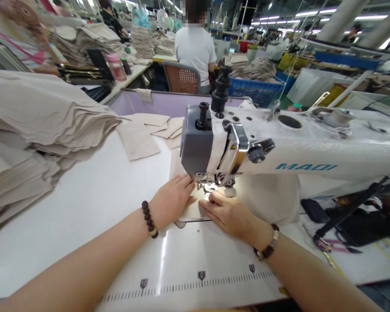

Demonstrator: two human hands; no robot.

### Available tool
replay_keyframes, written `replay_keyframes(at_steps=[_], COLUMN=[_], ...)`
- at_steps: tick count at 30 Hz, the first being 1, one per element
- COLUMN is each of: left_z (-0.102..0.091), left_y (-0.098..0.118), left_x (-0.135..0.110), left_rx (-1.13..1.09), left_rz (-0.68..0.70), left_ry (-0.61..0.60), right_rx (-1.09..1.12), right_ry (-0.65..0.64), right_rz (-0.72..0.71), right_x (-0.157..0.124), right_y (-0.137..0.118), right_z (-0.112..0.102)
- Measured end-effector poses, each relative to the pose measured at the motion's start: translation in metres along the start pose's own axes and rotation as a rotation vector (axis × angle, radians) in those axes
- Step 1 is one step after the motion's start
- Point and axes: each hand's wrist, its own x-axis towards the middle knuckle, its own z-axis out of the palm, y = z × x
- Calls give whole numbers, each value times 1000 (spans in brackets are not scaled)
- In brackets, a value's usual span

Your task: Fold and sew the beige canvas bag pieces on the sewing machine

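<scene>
A white sewing machine [279,147] with a grey head stands on the white table [94,203]. A beige fabric piece [266,195] lies under its presser foot [211,187]. My left hand [172,200] rests flat on the fabric just left of the foot, fingers stretched out. On the near right side of the foot, my right hand [227,212] presses the fabric's front edge with fingers held together. Both wrists wear bead bracelets.
A tall stack of beige fabric pieces [29,134] fills the left of the table. Loose beige pieces [149,130] lie behind the machine head. Scissors [338,247] and dark tools lie at the right. A person in a white shirt [195,47] sits ahead, back turned.
</scene>
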Motion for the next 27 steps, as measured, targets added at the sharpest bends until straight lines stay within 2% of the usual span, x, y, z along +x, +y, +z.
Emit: replay_keyframes(at_steps=[17,27], left_z=[2,1], left_y=[-7,-8], left_x=[4,5], left_rx=[-15,-25], left_rz=[32,37], left_ry=[-9,-9], right_rx=[-23,-11], right_ry=[4,52], right_rz=[37,37], right_x=[3,5], right_y=[-3,-4], right_z=[2,2])
